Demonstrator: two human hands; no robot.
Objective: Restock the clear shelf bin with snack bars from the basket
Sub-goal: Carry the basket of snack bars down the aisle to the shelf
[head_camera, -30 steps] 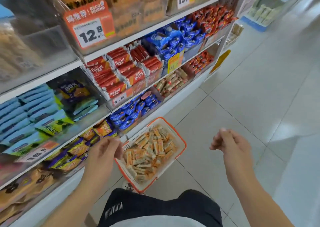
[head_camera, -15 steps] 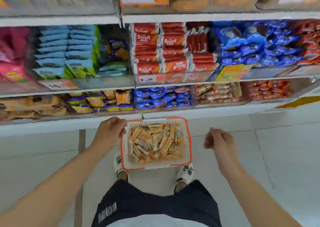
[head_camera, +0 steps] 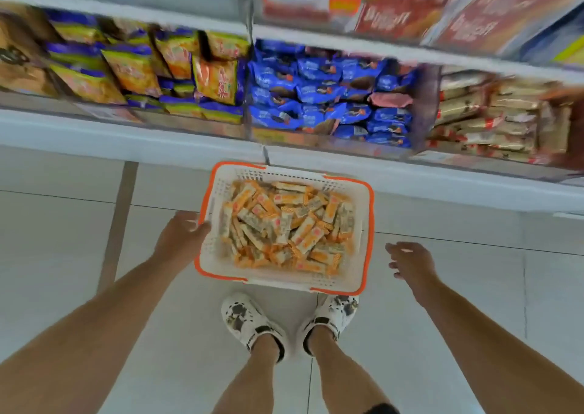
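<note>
A white basket with an orange rim sits low in front of the bottom shelf, above my feet. It is full of orange-and-white snack bars. My left hand grips the basket's left rim. My right hand hovers to the right of the basket, fingers loosely apart, holding nothing. On the bottom shelf at the right, a clear bin holds beige and red wrapped bars.
The bottom shelf also carries blue packets in the middle and yellow-purple bags at the left. A white shelf ledge juts out over the tiled floor. My white clogs stand just behind the basket.
The view has dropped toward the bottom shelf and my feet. The basket has come lower and closer to the shelf, with my left hand still on its rim. My right hand's fingers have spread.
</note>
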